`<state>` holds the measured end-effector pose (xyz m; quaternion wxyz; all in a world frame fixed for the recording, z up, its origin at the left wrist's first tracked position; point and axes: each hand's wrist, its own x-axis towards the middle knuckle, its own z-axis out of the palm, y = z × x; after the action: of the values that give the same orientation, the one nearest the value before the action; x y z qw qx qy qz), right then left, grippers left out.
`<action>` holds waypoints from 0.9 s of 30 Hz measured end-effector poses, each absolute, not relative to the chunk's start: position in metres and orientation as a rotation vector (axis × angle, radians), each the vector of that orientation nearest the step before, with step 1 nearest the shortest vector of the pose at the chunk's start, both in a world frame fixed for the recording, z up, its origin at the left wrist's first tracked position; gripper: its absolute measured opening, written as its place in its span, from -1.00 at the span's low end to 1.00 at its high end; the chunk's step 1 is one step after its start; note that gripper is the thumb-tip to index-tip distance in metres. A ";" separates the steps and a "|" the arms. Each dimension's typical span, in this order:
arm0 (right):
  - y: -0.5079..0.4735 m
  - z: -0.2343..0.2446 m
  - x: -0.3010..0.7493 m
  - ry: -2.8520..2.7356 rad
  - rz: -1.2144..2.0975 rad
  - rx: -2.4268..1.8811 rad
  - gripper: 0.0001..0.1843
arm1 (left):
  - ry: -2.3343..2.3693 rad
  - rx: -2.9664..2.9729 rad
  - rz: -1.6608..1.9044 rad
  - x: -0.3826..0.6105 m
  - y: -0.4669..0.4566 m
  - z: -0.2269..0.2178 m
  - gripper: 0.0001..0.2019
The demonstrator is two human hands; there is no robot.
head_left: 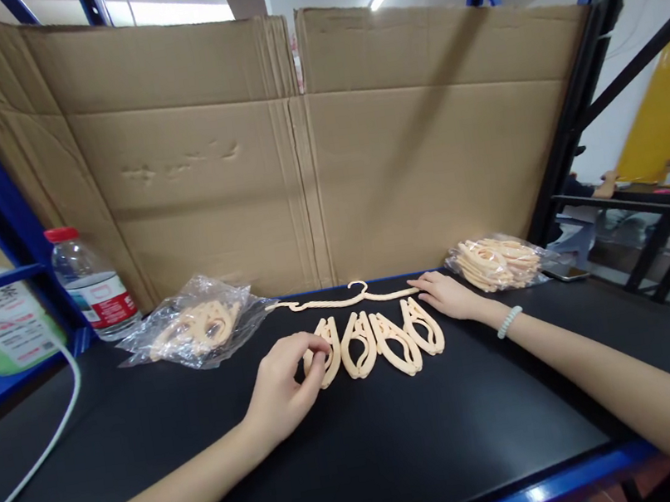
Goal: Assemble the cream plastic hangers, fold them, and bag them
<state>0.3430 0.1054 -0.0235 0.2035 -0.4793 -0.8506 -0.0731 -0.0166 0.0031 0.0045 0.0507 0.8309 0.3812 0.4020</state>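
An unfolded cream plastic clothes hanger [334, 303] lies across the far part of the black table, its hook pointing away from me. My right hand [448, 296] pinches its right end between thumb and fingers. Nearer to me is a row of several folded hangers, among them one folded hanger [358, 346] in the middle and another [398, 345] beside it. My left hand [287, 382] has curled fingers, with thumb and forefinger at the leftmost folded hanger [332, 352], partly covering it. That hanger lies on the table.
A clear bag [195, 326] of folded hangers lies at the left, another bag [494, 262] at the right with a phone [565, 273] nearby. A red-capped bottle [92, 287] and white cable [57, 456] are on the left. Cardboard [418, 129] walls the table's [464, 441] back.
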 end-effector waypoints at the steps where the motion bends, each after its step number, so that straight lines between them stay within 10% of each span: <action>1: 0.104 -0.021 0.342 -2.380 -0.214 -1.331 -0.58 | 1.129 2.555 1.227 -0.016 0.003 0.004 -0.87; 27: 0.066 0.010 0.346 -1.873 -0.295 -1.155 -0.75 | 1.110 1.739 1.339 -0.018 0.010 0.001 -0.76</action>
<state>0.3457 0.0662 0.0098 0.4446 -0.4660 -0.7556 -0.1190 -0.0176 0.0098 0.0005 0.3343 0.6663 0.4253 0.5132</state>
